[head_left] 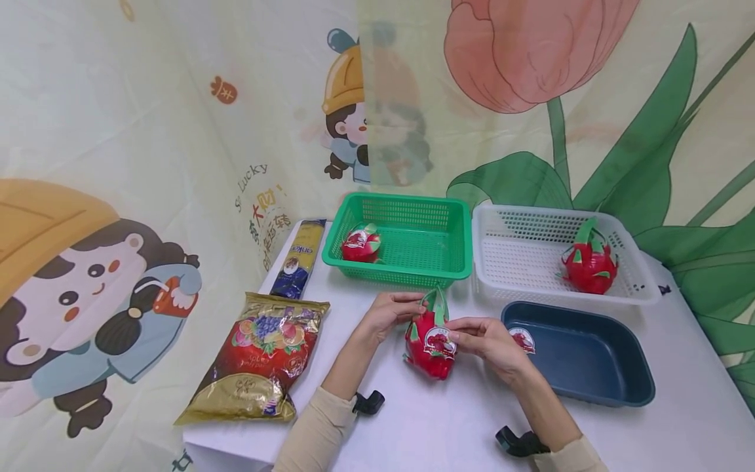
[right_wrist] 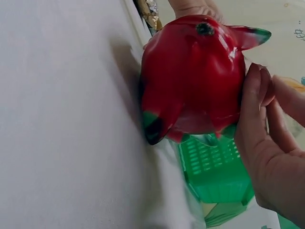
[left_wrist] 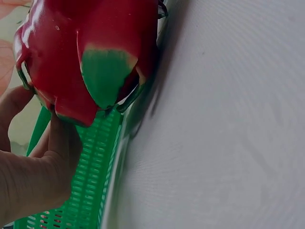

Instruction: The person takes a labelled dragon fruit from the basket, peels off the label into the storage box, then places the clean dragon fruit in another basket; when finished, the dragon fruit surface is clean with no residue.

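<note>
A red dragon fruit [head_left: 426,359] with green-tipped scales lies on the white table, its leafy crown pointing away. My left hand [head_left: 390,314] grips it near the crown. In the left wrist view the left thumb and fingers [left_wrist: 58,131] hold the scales at that end. A round white label [head_left: 438,342] with red fruit pictures faces up on the fruit's skin. My right hand [head_left: 492,344] pinches the label's right edge between thumb and index finger. The right wrist view shows those fingertips [right_wrist: 255,78] close against the fruit's side; the label is hidden there.
Behind are a green basket [head_left: 401,272] and a white basket [head_left: 531,288], holding a labelled dragon fruit [head_left: 361,244] and another dragon fruit [head_left: 590,265]. A dark blue tub [head_left: 596,367] with a similar label [head_left: 522,340] stands right. Left lie a candy bag [head_left: 259,357] and a blue-gold packet [head_left: 299,257].
</note>
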Motion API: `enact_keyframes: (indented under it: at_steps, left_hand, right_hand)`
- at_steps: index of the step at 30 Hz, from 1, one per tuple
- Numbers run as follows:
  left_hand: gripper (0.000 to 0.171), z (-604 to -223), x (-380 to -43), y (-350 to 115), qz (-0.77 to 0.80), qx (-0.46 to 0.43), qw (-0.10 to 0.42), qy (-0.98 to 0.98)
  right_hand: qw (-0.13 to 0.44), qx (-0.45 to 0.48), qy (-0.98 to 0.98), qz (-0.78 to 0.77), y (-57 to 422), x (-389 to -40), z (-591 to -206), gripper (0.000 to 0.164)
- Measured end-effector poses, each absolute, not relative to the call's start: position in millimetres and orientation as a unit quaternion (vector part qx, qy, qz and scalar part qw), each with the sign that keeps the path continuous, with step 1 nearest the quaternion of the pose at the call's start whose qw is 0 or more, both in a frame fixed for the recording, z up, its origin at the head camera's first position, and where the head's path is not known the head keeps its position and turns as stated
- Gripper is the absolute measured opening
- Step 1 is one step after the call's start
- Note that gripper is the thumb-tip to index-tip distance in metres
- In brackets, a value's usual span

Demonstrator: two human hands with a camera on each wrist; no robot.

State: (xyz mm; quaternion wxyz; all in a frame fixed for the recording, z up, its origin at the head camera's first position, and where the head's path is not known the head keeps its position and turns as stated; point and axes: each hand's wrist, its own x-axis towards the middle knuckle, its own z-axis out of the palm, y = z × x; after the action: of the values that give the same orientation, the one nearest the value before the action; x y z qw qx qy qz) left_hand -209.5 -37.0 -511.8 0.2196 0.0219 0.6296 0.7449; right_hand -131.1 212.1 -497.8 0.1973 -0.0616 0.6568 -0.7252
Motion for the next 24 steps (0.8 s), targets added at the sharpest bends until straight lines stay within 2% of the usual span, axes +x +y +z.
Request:
enact_keyframes:
  at_steps: [3,7,18,24]
  left_hand:
    - [0.036,-513,-211,-38,0.746,0.018,0.215,0.63]
    - [0.035,-514,-212,-39,0.746,0.016,0.217,0.629]
    - [0.038,-515,-211,-41,0.744,0.02,0.221,0.63]
    - [0.038,-516,-211,-40,0.749,0.026,0.227,0.622]
  right_hand:
    - [0.193,-0.059,0.638,-0.743,216,-134,-496,0.02]
    - [0.176,-0.034,0.636,-0.751,226,-134,-490,0.019]
    - [0.138,-0.004,0.692,-0.708,249,-122,-465,0.031]
    - [0.126,0.011,0.729,-0.673,275,-118,-451,0.048]
